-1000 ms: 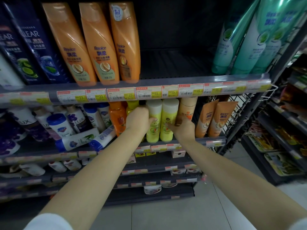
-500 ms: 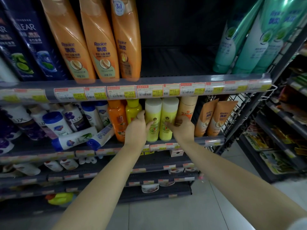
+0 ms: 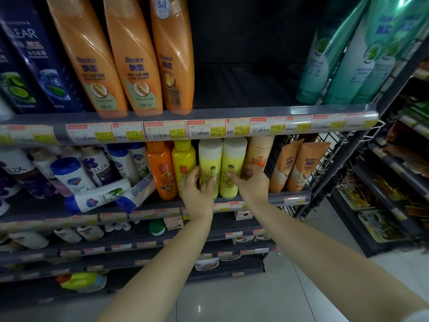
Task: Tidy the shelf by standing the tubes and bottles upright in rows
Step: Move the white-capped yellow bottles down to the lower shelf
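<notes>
Two pale yellow bottles are standing upright side by side between the hands, on the middle shelf [image 3: 290,199]: the left yellow bottle [image 3: 210,167] and the right yellow bottle [image 3: 232,166]. The step in hand appears to be squaring this pair into the front row.

Left hand [image 3: 197,190]: it is lying loosely spread, not clenched, with its fingers [image 3: 210,184] curling onto the lower front of the left yellow bottle and the thumb reaching up along that bottle's left edge, next to the deeper yellow bottle [image 3: 183,163]. It is touching and steadying, not lifting (no full wrap around the body is visible).

Right hand [image 3: 253,184]: it is half open, with the fingertips [image 3: 231,175] pressing on the lower front of the right yellow bottle while the rest of the hand is cupping toward the peach bottle [image 3: 258,154] just beyond it. Whether it is actually gripping either bottle cannot be told.

To the left of the left hand, past the orange bottle [image 3: 161,170], two white tubes with blue caps are lying on their sides: the aloe tube [image 3: 98,196] and the leaning tube [image 3: 137,191], which is resting against the orange bottle.

Next move (a judgement): letting go of the yellow pair once it is aligned, then reaching leftward to set the toppled tubes on their caps, which is calling for care not to knock the neighbouring upright bottles.
</notes>
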`<act>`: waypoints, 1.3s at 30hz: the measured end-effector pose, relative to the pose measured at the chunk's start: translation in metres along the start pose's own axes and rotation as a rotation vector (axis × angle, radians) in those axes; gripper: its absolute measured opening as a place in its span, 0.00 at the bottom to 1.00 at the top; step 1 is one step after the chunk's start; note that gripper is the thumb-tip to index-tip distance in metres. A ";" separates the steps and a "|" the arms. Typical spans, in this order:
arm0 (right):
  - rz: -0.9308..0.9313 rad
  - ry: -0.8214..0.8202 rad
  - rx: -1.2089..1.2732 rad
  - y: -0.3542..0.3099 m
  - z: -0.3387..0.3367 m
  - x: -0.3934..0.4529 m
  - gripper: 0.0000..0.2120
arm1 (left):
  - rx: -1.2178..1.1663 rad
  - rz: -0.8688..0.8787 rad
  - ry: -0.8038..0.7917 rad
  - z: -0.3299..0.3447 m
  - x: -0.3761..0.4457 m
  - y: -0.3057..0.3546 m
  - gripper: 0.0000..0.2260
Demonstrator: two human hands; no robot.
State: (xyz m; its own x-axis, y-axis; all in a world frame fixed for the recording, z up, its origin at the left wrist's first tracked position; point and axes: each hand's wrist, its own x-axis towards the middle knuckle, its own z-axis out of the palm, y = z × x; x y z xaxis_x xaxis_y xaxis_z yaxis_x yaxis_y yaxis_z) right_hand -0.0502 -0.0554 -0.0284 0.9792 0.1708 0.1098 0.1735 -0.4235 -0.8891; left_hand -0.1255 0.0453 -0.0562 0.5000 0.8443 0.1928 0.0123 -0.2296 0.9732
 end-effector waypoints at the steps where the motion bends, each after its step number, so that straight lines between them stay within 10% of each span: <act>1: -0.001 -0.003 0.002 0.000 0.000 0.000 0.22 | -0.010 -0.006 0.001 0.002 0.001 0.000 0.20; 39: -0.184 -0.071 0.048 0.003 0.060 -0.053 0.10 | 0.138 0.101 -0.013 -0.100 0.018 -0.035 0.12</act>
State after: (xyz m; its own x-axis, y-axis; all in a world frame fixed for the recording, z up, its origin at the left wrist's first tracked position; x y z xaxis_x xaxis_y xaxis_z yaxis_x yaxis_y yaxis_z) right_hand -0.1083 -0.0127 -0.0631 0.9212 0.3048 0.2420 0.3420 -0.3369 -0.8772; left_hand -0.2041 0.1168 -0.0738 0.5163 0.8071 0.2863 0.0794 -0.3780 0.9224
